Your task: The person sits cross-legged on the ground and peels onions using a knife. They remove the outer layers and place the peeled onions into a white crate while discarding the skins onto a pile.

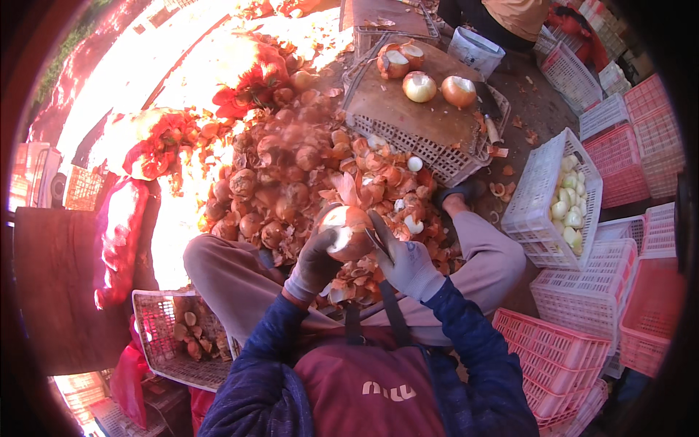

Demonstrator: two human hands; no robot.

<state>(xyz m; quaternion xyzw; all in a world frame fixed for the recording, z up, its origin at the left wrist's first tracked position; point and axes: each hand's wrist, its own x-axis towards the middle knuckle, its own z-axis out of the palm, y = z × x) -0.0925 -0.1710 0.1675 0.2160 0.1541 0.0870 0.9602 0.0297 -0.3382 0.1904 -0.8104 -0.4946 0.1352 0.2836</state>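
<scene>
A large onion [357,244], partly peeled with a white patch showing, is held above my lap. My left hand [315,264], in a dark-palmed work glove, grips it from the left and below. My right hand [408,264], in a grey glove, holds a small knife [378,241] with its blade against the onion's right side. Much of the handle is hidden by the fingers. Beneath and beyond the hands spreads a heap of unpeeled onions [284,164], with loose onion skins [377,177] nearer to me.
Several topped onions [419,86] and a cleaver [487,104] lie on a board [393,112] over an upturned crate. To my right, a white crate [524,213] holds peeled onions [568,205]; red crates [551,360] stack below. At left sits a tilted crate [150,338]. Another person [508,22] sits beyond.
</scene>
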